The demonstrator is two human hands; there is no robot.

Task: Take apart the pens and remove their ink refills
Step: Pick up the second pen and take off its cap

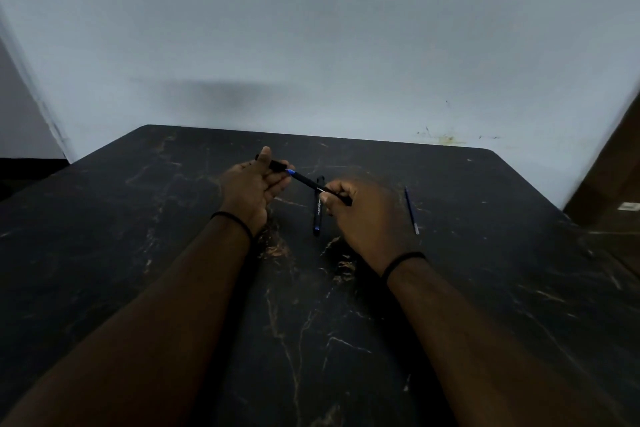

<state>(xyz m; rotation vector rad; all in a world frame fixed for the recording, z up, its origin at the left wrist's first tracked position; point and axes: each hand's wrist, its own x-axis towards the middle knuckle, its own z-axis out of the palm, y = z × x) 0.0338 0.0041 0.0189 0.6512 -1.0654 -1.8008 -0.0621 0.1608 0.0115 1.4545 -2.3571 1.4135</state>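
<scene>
A black pen (309, 183) with a blue section is held in the air over the dark marble table (173, 253), between both hands. My left hand (254, 187) grips its far black end, which looks like the cap (276, 165). My right hand (360, 215) pinches the barrel near its other end. A second black pen (317, 215) lies on the table just below the hands, pointing towards me. A thin blue ink refill (411, 210) lies alone on the table to the right of my right hand.
A plain pale wall (311, 28) stands right behind the table's far edge. A brown wooden piece (609, 177) rises at the right edge of the view. A black band sits on each wrist.
</scene>
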